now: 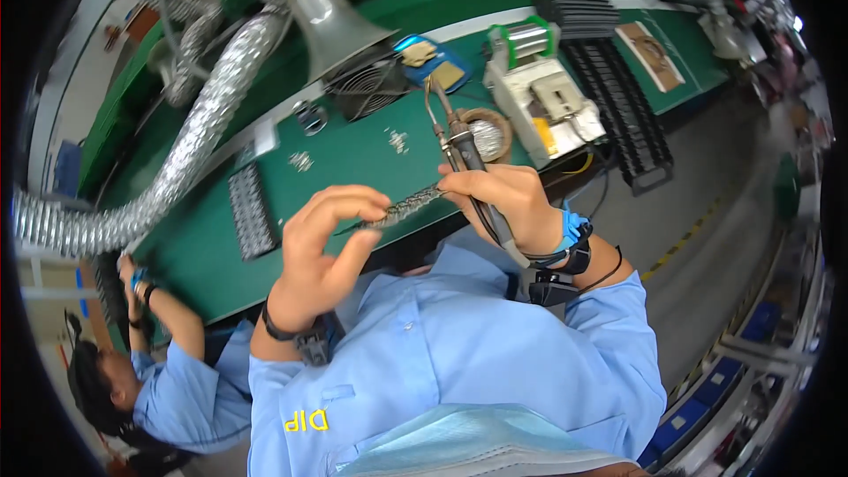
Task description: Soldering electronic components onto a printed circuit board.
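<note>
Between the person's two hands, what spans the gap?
In the head view, a narrow dark strip of small parts runs from the left hand to the right hand, which also holds a soldering iron.

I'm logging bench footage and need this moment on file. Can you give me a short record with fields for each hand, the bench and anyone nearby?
left hand: pinches one end of a narrow component strip
right hand: holds the strip's other end, with a soldering iron, tip up
bench: green mat; ribbed fume duct, solder spool
nearby: co-worker in blue, at left
</note>
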`<state>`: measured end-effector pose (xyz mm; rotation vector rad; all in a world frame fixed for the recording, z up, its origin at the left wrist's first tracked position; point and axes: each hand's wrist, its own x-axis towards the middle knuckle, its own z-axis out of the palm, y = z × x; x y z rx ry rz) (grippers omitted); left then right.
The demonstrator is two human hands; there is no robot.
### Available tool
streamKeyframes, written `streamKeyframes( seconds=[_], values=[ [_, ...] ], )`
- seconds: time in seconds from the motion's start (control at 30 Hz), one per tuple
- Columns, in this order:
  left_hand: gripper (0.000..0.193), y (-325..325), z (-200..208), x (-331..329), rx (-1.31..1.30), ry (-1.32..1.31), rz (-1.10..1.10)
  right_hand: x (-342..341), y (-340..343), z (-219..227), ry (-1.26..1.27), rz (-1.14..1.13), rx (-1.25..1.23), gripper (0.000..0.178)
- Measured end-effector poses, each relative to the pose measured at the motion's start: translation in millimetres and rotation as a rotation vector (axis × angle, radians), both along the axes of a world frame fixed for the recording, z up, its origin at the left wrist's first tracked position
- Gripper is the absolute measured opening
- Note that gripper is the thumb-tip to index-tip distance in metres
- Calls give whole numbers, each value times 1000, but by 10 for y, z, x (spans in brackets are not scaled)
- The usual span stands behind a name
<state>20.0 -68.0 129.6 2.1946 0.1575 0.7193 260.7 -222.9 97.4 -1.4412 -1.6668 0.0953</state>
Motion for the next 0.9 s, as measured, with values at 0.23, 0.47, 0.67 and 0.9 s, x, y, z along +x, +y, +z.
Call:
streamKeyframes(
  seconds=[0.23,0.47,0.67,0.9],
  values=[
    [23,85,-482,11,146,-83,300,1271,-454,325,-284,-585,455,23],
    [8,-5,-1232,-282,107,6,496,2716,-526,130,-395,-772,-29,23],
    [6,-83,-1515,-283,-1,-31,647,3252,-236,-228,-563,-639,-107,22],
    [5,-122,-1459,-175,152,-1,636,3409,-112,-353,-601,-585,-196,22]
  ],
)
